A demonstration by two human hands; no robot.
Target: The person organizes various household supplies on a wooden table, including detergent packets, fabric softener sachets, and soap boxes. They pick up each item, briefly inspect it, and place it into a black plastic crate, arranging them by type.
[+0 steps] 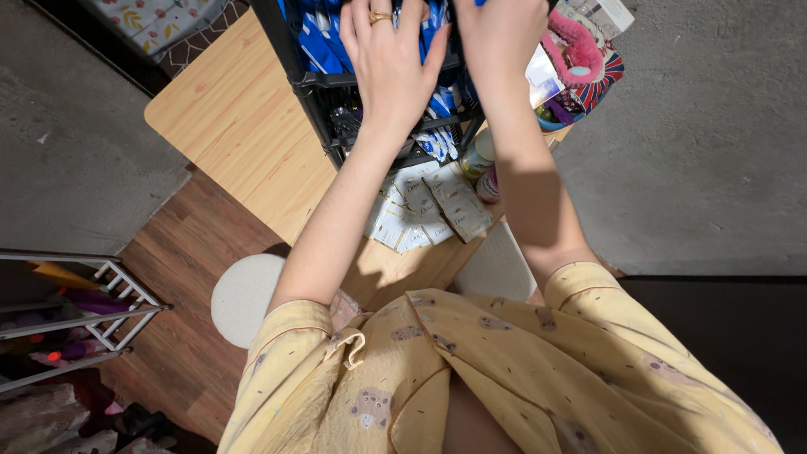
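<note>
Blue packets (324, 46) under outstretched left hand (388, 63), fingers spread

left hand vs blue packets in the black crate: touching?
Touching. Head view: left hand lies palm-down, fingers spread, pressed on the blue packets inside the black crate, with no gap visible.

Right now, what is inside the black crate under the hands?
The black crate holds blue-and-white packets. The left hand and right hand cover the middle, so anything beneath them is hidden.

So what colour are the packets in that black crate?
Blue and white packets, packed inside the black plastic crate; the head view shows them.
</note>
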